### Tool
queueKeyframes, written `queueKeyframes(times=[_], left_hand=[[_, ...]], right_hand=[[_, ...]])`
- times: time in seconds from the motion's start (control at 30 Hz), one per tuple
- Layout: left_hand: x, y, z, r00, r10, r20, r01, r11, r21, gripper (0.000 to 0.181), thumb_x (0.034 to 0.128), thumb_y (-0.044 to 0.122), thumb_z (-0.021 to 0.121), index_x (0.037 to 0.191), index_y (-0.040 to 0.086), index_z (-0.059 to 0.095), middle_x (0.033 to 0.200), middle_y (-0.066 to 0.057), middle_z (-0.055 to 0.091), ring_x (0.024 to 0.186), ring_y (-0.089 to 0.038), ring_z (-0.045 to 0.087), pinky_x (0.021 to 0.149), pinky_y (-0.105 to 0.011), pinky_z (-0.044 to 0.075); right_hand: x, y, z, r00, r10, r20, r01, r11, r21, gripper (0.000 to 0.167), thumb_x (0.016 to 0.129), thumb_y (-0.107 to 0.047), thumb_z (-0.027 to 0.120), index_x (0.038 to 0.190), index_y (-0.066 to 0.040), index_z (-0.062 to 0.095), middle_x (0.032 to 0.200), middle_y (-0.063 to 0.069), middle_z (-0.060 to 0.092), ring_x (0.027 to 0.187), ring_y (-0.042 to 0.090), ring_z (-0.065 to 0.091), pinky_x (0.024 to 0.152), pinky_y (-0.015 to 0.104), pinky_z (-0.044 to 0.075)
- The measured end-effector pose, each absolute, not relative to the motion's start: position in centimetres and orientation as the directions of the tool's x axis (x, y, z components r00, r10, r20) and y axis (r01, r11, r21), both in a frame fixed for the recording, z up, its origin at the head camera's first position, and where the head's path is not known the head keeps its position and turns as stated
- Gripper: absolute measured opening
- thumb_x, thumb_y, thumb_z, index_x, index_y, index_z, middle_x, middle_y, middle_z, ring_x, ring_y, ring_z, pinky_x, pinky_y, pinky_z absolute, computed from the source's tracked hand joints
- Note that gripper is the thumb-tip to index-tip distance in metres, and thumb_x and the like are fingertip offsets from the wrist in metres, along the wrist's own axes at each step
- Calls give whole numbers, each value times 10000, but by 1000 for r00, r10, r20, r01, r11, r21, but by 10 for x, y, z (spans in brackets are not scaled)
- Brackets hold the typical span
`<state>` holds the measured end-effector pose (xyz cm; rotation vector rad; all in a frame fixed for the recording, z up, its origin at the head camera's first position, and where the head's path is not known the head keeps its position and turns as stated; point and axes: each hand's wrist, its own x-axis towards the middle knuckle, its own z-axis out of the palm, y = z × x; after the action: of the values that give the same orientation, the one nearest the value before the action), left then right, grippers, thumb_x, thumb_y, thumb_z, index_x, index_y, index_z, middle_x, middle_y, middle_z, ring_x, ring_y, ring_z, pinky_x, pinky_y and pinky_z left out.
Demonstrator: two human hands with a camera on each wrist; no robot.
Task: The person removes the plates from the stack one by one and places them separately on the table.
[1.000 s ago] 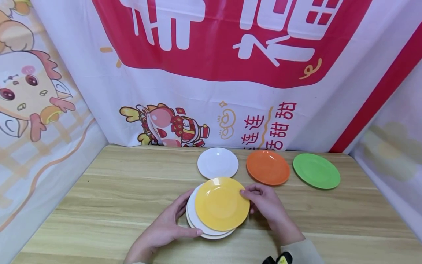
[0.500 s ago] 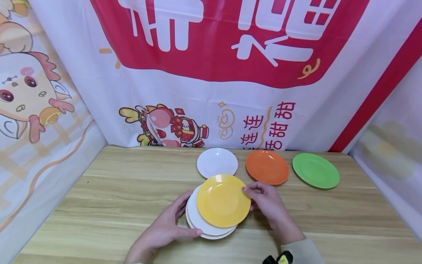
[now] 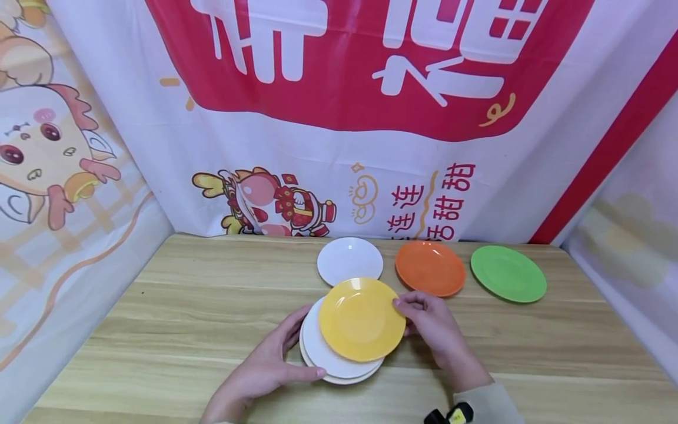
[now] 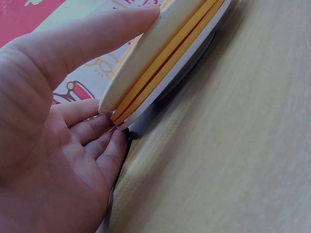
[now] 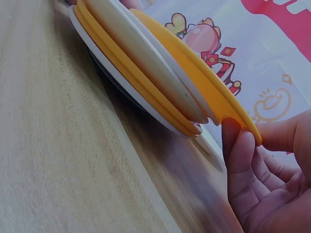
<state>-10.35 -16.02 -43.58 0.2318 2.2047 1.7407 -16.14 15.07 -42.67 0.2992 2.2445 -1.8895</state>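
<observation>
The yellow plate [image 3: 362,321] is pinched at its right rim by my right hand [image 3: 435,330], thumb on top and fingers underneath. It is tilted over a plate stack [image 3: 316,347], and its right side is raised off the white plate on top. My left hand [image 3: 267,365] holds the stack's left side, the thumb on the near rim and the fingers round the far side. In the left wrist view, cream, yellow and white plate edges [image 4: 160,68] show between thumb and fingers. The right wrist view shows a gap under the yellow plate's rim [image 5: 233,104].
Behind the stack, a white plate [image 3: 349,262], an orange plate [image 3: 430,268] and a green plate [image 3: 508,274] lie in a row on the wooden table [image 3: 212,294]. A printed cloth [image 3: 339,118] hangs along the table's back edge.
The yellow plate has slid a little up and to the right with my right hand, uncovering more of the white plate below. My left hand stays on the stack.
</observation>
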Motion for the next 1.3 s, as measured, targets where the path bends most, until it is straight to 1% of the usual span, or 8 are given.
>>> queueKeyframes(times=[0.1,0.2,0.3,0.43,0.8,1.1,1.3], left_hand=[[-104,-159,-436,-934,324,-150,-73,240,968,1141,756,208,988,1688,189,329,1774,-61,317,1646,-329,299,1343,-393,216],[-105,-158,-435,-933,325,-153,-77,234,969,1133,760,208,988,1685,188,335,1774,-58,316,1647,-336,297,1353,-480,193],[-106,-157,-435,-934,323,-153,-81,227,971,1126,763,206,988,1683,185,340,1774,-60,317,1647,-345,295,1357,-510,187],[-107,-157,-434,-934,326,-148,-76,224,972,1136,758,196,989,1686,176,334,1775,-67,314,1647,-343,294,1357,-498,185],[-109,-158,-432,-936,326,-134,-55,239,969,1141,755,203,991,1686,172,332,1773,-64,318,1647,-335,298,1349,-476,194],[-108,-159,-432,-940,311,-140,-62,249,966,1128,762,225,989,1683,180,339,1769,-82,325,1641,-352,310,1350,-511,216],[-105,-159,-434,-940,307,-149,-68,258,964,1103,771,236,986,1675,180,356,1762,-80,340,1630,-353,335,1342,-509,235]], right_hand=[[-161,153,-426,-959,41,-280,283,144,-948,339,1032,-231,728,1253,21,678,1070,95,764,804,181,670,695,273,615],[-162,154,-426,-959,43,-282,285,129,-950,352,1033,-235,729,1260,26,668,1090,91,767,818,180,666,699,272,613],[-162,155,-425,-958,42,-284,287,132,-949,378,1033,-263,732,1271,22,662,1101,89,765,825,182,664,705,278,614],[-163,154,-424,-958,40,-284,287,135,-948,391,1031,-272,735,1280,20,663,1106,93,763,832,185,665,710,282,617],[-164,150,-423,-962,33,-273,275,140,-951,383,1025,-265,745,1271,18,668,1044,83,746,805,181,660,691,282,616],[-164,146,-424,-959,30,-280,282,147,-948,382,1017,-259,753,1275,12,675,1045,97,746,775,188,667,691,293,622],[-162,148,-421,-961,37,-276,278,154,-948,349,1022,-247,748,1248,12,680,1039,95,739,781,188,664,686,285,618]])
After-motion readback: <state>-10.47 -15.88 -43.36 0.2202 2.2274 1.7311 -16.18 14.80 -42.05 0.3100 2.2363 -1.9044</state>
